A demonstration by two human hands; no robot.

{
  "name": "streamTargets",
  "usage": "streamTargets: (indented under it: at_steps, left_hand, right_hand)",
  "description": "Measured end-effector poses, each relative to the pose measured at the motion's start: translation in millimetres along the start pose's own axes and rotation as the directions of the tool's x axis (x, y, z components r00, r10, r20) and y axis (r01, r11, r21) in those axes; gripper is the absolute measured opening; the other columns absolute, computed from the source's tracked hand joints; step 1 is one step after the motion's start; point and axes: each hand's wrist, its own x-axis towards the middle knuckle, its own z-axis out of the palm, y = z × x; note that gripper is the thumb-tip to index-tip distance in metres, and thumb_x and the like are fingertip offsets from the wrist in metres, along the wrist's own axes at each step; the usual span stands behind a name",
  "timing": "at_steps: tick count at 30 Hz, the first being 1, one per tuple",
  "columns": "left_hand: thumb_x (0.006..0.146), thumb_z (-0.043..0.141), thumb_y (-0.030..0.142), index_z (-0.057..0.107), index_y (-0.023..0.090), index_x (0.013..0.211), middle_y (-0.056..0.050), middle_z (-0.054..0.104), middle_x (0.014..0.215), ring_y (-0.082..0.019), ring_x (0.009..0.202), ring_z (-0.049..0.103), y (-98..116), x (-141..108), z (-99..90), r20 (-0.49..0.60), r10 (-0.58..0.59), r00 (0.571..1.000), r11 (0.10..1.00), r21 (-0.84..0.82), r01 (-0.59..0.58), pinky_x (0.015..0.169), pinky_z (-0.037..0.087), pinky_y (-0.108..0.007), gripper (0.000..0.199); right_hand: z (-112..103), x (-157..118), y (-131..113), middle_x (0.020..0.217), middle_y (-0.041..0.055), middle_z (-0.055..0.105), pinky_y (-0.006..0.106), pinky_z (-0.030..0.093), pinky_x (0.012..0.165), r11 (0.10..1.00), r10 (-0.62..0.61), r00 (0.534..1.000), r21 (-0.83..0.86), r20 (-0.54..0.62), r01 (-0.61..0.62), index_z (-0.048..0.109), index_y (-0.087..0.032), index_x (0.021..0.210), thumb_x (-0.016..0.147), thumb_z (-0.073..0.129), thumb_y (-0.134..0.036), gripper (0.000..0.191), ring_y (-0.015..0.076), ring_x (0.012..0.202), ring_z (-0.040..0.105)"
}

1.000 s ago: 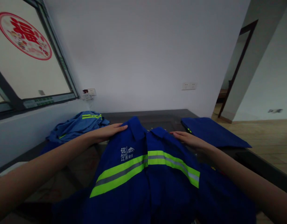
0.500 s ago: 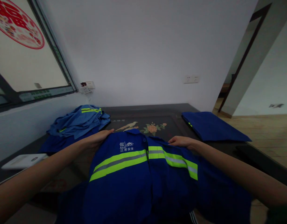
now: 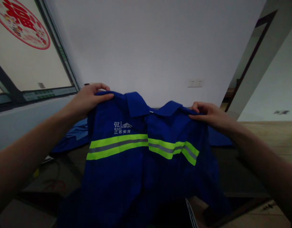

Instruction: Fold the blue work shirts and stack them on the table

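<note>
A dark blue work jacket [image 3: 122, 167] hangs upright in front of me, its front and collar facing me. Bright yellow-green bands with a grey stripe cross its chest, and white lettering sits above the band on the left. My left hand [image 3: 95, 95] pinches the shoulder at the left, thumb on the near side. The shoulder at the right is gripped by my right hand [image 3: 202, 112], fingers curled over the cloth. The lower part of the jacket falls into shadow near my legs.
Behind the jacket, partly hidden, lie blue clothes [image 3: 77, 133] at the left and another blue garment [image 3: 220, 137] at the right, on a dark table [image 3: 236, 171]. A white wall [image 3: 155, 47] with a socket [image 3: 195, 83] stands behind; a window is at the left.
Both hands have raised the jacket by its shoulders, so its collar now stands up against the wall and it covers most of the table. The view has shifted slightly.
</note>
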Motion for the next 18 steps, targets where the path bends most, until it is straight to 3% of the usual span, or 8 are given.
streamTargets:
  at_steps: [1, 3, 6, 8, 10, 13, 15, 18]
  left_hand:
    - [0.072, 0.071, 0.039, 0.066, 0.020, 0.099, 0.000, 0.066, 0.073, -0.015, 0.066, 0.062, 6, 2, -2.3, -0.030, 0.069, 0.997, 0.994, 0.091, -0.066, 0.063, 0.050, -0.023, 0.033]
    - [0.071, 0.070, 0.041, 0.069, 0.018, 0.090, 0.000, 0.066, 0.072, -0.018, 0.075, 0.063, 6, 9, -1.7, 0.031, 0.139, 0.990, 0.952, 0.270, -0.142, 0.071, 0.049, -0.025, 0.030]
    - [0.069, 0.069, 0.047, 0.071, 0.019, 0.075, -0.002, 0.068, 0.073, -0.025, 0.085, 0.062, -21, 16, 9.6, 0.182, 0.099, 0.978, 0.908, 0.385, -0.164, 0.080, 0.048, -0.028, 0.028]
    - [0.070, 0.066, 0.049, 0.071, 0.021, 0.073, -0.003, 0.070, 0.077, -0.026, 0.086, 0.062, -47, 16, 20.6, 0.244, 0.069, 0.967, 0.919, 0.361, -0.157, 0.083, 0.047, -0.029, 0.029]
    - [0.067, 0.067, 0.047, 0.071, 0.022, 0.071, -0.003, 0.071, 0.079, -0.027, 0.085, 0.062, -68, 13, 31.0, 0.307, 0.023, 0.951, 0.940, 0.317, -0.125, 0.084, 0.047, -0.029, 0.025]
    - [0.063, 0.069, 0.039, 0.072, 0.023, 0.070, -0.002, 0.072, 0.079, -0.027, 0.088, 0.063, -79, 5, 40.3, 0.392, -0.060, 0.918, 0.965, 0.259, -0.048, 0.088, 0.047, -0.030, 0.018]
    - [0.063, 0.068, 0.034, 0.072, 0.022, 0.073, -0.001, 0.072, 0.081, -0.027, 0.089, 0.064, -74, 2, 41.0, 0.421, -0.086, 0.903, 0.972, 0.235, -0.016, 0.089, 0.047, -0.031, 0.016]
    - [0.066, 0.067, 0.033, 0.072, 0.022, 0.077, -0.001, 0.072, 0.084, -0.026, 0.091, 0.064, -60, 0, 36.2, 0.421, -0.148, 0.895, 0.981, 0.178, 0.078, 0.086, 0.050, -0.030, 0.017]
  right_hand:
    - [-2, 1, -6, 0.066, -0.0055, 0.050, 0.021, 0.038, 0.054, 0.998, -0.056, 0.998, -0.044, -0.029, 0.054, 0.041, -0.021, 0.071, 0.064, 0.079, -0.035, 0.042, 0.0097, 0.061, 0.048]
    - [2, 7, -2, 0.073, -0.0028, 0.057, 0.024, 0.044, 0.062, 0.992, -0.074, 0.997, -0.105, -0.011, 0.073, 0.046, -0.021, 0.075, 0.061, 0.081, -0.031, 0.039, 0.0139, 0.070, 0.055]
    - [18, 18, 38, 0.084, 0.0016, 0.065, 0.029, 0.049, 0.074, 0.975, 0.113, 0.979, -0.207, 0.169, -0.076, 0.057, -0.020, 0.083, 0.057, 0.079, -0.025, 0.035, 0.0203, 0.083, 0.060]
    - [29, 23, 71, 0.086, 0.0039, 0.068, 0.032, 0.049, 0.076, 0.936, 0.283, 0.910, -0.295, 0.303, -0.192, 0.062, -0.018, 0.082, 0.060, 0.075, -0.025, 0.026, 0.0226, 0.083, 0.062]
    - [38, 23, 93, 0.086, 0.0053, 0.068, 0.034, 0.049, 0.076, 0.909, 0.346, 0.864, -0.357, 0.366, -0.214, 0.063, -0.017, 0.080, 0.066, 0.070, -0.027, 0.019, 0.0236, 0.082, 0.063]
    - [45, 17, 96, 0.088, 0.0052, 0.066, 0.034, 0.046, 0.080, 0.918, 0.202, 0.926, -0.390, 0.318, -0.066, 0.059, -0.018, 0.083, 0.070, 0.066, -0.025, 0.015, 0.0239, 0.087, 0.061]
    - [46, 11, 83, 0.089, 0.0053, 0.064, 0.032, 0.044, 0.080, 0.906, 0.074, 0.964, -0.422, 0.255, 0.042, 0.054, -0.020, 0.083, 0.072, 0.063, -0.021, 0.014, 0.0232, 0.089, 0.059]
    - [44, 5, 54, 0.084, 0.0040, 0.061, 0.030, 0.041, 0.072, 0.869, -0.034, 0.981, -0.478, 0.193, 0.124, 0.046, -0.021, 0.080, 0.075, 0.058, -0.019, 0.013, 0.0201, 0.080, 0.056]
